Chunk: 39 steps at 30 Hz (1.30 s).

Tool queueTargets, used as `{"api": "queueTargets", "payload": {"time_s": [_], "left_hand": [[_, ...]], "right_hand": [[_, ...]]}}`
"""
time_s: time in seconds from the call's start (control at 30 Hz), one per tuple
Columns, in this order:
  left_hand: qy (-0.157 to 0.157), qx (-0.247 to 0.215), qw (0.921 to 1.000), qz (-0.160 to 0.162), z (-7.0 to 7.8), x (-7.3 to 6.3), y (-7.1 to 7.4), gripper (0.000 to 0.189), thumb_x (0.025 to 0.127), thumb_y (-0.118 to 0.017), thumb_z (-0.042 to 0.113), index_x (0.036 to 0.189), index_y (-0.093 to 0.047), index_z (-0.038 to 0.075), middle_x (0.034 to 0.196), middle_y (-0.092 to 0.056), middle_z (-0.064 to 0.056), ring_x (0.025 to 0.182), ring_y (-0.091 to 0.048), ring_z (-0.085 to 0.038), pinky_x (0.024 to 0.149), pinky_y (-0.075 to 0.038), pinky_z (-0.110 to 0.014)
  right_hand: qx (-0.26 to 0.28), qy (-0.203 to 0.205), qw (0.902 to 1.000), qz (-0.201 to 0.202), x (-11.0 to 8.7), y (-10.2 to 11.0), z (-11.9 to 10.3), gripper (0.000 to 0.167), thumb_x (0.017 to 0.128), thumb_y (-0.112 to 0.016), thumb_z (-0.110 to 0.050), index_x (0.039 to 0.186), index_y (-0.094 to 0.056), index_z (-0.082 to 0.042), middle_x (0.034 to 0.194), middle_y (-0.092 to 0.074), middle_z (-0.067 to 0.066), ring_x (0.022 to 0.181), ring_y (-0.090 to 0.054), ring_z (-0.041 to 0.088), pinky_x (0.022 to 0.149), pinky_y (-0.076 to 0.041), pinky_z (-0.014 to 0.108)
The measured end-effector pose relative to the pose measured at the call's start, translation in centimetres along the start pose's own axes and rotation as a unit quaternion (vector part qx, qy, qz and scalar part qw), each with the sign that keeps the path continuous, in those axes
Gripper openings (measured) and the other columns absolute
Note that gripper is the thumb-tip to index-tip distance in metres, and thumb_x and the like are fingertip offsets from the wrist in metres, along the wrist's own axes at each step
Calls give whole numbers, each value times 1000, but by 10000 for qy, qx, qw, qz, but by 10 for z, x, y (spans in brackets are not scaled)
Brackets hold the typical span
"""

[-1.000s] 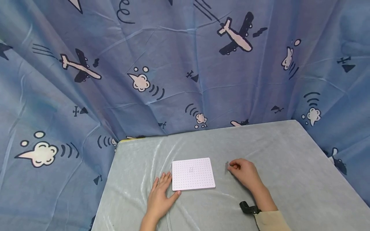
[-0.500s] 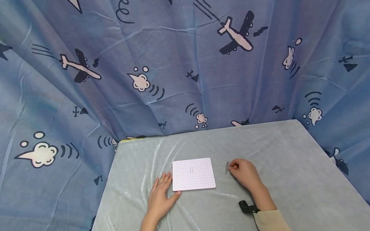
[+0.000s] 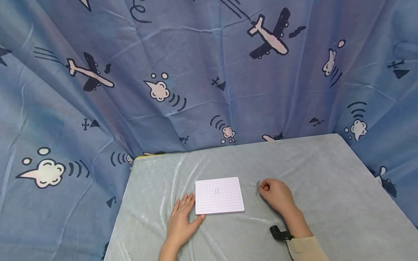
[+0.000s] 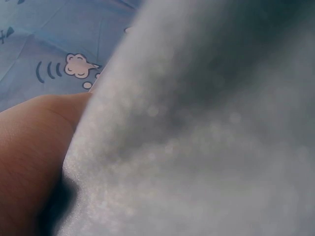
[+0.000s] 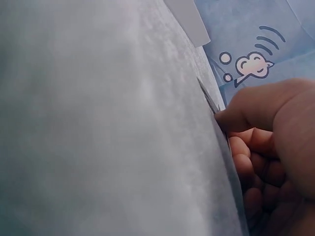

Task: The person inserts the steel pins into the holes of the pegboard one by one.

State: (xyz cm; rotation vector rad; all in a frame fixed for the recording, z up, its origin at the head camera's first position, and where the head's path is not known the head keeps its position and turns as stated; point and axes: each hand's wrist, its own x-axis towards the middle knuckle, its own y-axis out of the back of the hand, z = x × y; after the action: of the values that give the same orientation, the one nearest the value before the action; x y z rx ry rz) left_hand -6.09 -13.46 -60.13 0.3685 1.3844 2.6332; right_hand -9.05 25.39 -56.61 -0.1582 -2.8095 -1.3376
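A white board [image 3: 225,203] with a grid of small dots or holes lies flat on the cloth-covered table. Two thin dark pins [image 3: 217,190] show side by side near its upper middle. My left hand [image 3: 181,226] rests with fingers extended along the board's left edge, thumb at its lower-left corner; the left wrist view shows only part of that hand [image 4: 34,157]. To the right of the board, my right hand [image 3: 277,195] pinches a thin pin between thumb and forefinger, its other fingers curled. In the right wrist view a thin, pointed dark pin [image 5: 206,94] sticks out past the thumb.
A small greyish patch, perhaps more thin pins [image 3: 257,191], lies beside the right fingertips. Blue curtain [image 3: 183,72] with airplane prints hangs behind the table and along both sides. A black wrist camera [image 3: 280,233] is strapped to the right wrist below the beige sleeve [image 3: 305,249].
The right fingertips have shifted very slightly at the grey patch, and a thin pin now shows at them. The head view has tilted a little; the left hand and board stay together.
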Motion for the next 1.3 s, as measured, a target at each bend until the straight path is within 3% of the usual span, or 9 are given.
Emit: {"api": "queueTargets", "payload": {"time_s": [0.4,0.63,0.9,1.1,1.3], "left_hand": [[-44,73,9999,60,-1,1,0,84,92,-81,61,156,-62,8,166,-52,-1,161,-37,-23,137,-16,-46],[-158,116,9997,138,-4,3,-1,84,92,-81,60,156,-61,10,167,-51,-1,160,-38,-23,136,-18,-48],[-113,88,9999,77,-5,3,-1,84,92,-82,59,157,-61,10,167,-51,0,161,-37,-23,136,-16,-46],[-11,97,9999,-36,-6,3,-1,84,93,-80,61,158,-60,10,168,-48,1,162,-34,-20,137,-13,-44],[-72,65,10000,11,-6,3,-1,85,93,-80,61,157,-60,9,168,-49,0,161,-36,-23,137,-15,-47]], "right_hand": [[215,-80,9997,34,1,0,4,11,98,-71,-16,88,-73,-12,74,-61,-4,65,-53,15,62,-45,32],[466,-311,9984,-11,3,0,4,16,104,-68,-21,95,-74,-9,78,-66,-1,66,-56,16,63,-47,33],[799,-575,9949,227,5,2,7,22,108,-65,-24,110,-74,-3,88,-69,5,70,-57,18,65,-48,32],[1095,-752,9908,278,6,3,7,25,107,-66,-24,112,-74,-1,95,-72,9,76,-61,21,67,-52,32],[1336,-898,9851,598,9,2,8,22,102,-69,-20,109,-75,-1,92,-73,10,77,-63,20,65,-52,26]]}}
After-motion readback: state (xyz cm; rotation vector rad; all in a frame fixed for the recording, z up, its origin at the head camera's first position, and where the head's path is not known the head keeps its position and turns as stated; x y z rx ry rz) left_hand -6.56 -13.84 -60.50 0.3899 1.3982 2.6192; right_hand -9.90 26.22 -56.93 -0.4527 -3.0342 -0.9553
